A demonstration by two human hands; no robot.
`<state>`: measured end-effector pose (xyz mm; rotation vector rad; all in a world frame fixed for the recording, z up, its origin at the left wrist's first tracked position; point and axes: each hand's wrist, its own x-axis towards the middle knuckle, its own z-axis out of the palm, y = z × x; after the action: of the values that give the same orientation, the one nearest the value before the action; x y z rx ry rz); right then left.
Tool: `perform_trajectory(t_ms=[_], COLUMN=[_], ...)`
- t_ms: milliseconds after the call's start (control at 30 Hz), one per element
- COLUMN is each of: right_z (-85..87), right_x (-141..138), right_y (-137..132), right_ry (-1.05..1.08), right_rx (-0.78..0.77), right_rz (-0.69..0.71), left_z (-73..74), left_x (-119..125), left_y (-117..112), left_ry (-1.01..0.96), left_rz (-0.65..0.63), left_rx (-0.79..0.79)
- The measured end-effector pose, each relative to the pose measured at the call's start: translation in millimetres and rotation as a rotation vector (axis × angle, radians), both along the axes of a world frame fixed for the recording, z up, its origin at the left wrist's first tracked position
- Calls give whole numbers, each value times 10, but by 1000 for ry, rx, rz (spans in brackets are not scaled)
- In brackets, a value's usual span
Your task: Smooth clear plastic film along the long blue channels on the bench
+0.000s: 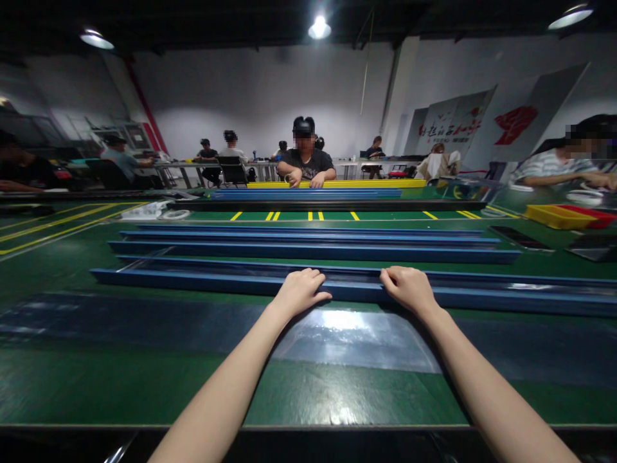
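A long blue channel (193, 280) lies across the table in front of me, its trough facing up. My left hand (303, 289) is closed over its near wall, with the fingers bent into the trough and the thumb along the outer side. Farther right, my right hand (409, 287) is curled on the same wall; its fingertips are partly hidden. Between the hands a stretch of the wall shows. Under my forearms, a clear plastic strip (337, 337) lies flat on the table, nearer to me than the channel.
Behind lie more blue channels (313, 251), then a black bar (328, 206) and a yellow channel (357, 184), where a person (306, 157) works opposite. To the right are a phone (521, 238), a yellow tray (559, 217) and another person (563, 161). The green table's (308, 399) front edge is close.
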<state>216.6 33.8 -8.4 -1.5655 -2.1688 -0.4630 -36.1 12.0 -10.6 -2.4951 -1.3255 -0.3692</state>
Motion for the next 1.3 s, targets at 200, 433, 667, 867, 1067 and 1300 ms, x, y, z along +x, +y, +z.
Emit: perform_trajectory(t_ms=[200,433,667,867,1067,1300], right_z=[2,13,10,5,3,6], right_x=[-2,-5,-6,-2,-4,-3], right_y=[0,-10,-8,-3,-4,-9], right_ry=[1,0,1,-4,1,7], right_rx=[-5,-6,-5,-15,-8,-10], right_rz=[-2,-6,-5,-6,-7,-4], left_z=[3,10,22,16,15,21], left_x=[1,5,7,1,4,4], left_y=[-1,-11,-17,-13,-24,-19], left_ry=[-2,-9,-12,-3,1,-13], left_rz=[-3,-2,-3,-3,1,2], left_rx=[-4,-18,-27,-23,-18,-36])
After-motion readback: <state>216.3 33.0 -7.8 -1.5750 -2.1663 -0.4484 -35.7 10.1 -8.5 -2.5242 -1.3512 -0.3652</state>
